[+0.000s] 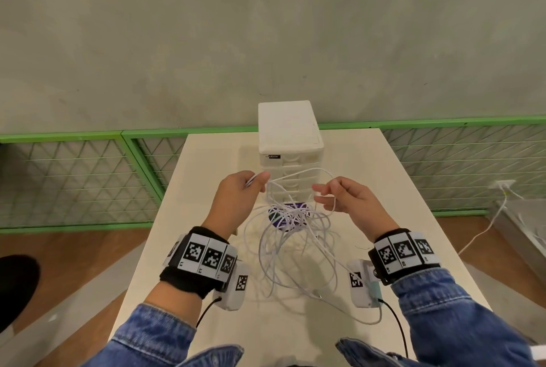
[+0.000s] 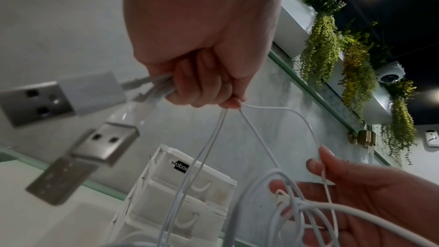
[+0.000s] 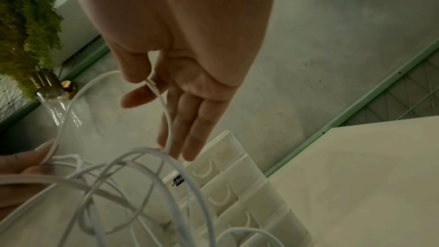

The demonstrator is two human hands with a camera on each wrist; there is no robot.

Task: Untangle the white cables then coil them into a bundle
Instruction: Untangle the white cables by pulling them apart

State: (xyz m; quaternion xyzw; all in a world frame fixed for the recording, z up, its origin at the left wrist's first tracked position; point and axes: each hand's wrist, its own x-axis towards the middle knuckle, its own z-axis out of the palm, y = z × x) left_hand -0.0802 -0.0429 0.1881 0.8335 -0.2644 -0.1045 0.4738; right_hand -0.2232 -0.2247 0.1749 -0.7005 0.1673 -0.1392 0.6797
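Several white cables (image 1: pixel 295 236) hang as a loose tangle above the cream table (image 1: pixel 399 219), with one end trailing on the tabletop toward me. My left hand (image 1: pixel 259 181) is raised and grips a bunch of cable ends in a fist (image 2: pixel 204 89). Their USB plugs (image 2: pixel 104 144) stick out of it on the left. About level with it on the right, my right hand (image 1: pixel 326 193) pinches one strand (image 3: pixel 164 108) between thumb and forefinger (image 3: pixel 147 85), the other fingers straight. A strand arcs between the two hands. The knot (image 1: pixel 295 214) sits just below them.
A white mini drawer box (image 1: pixel 288 136) stands right behind the hands at the table's far end. A purple flat object (image 1: pixel 300 206) lies under the tangle. Green mesh fencing (image 1: pixel 74 177) runs along the wall. A wall socket with a cable (image 1: pixel 503 186) is at the right.
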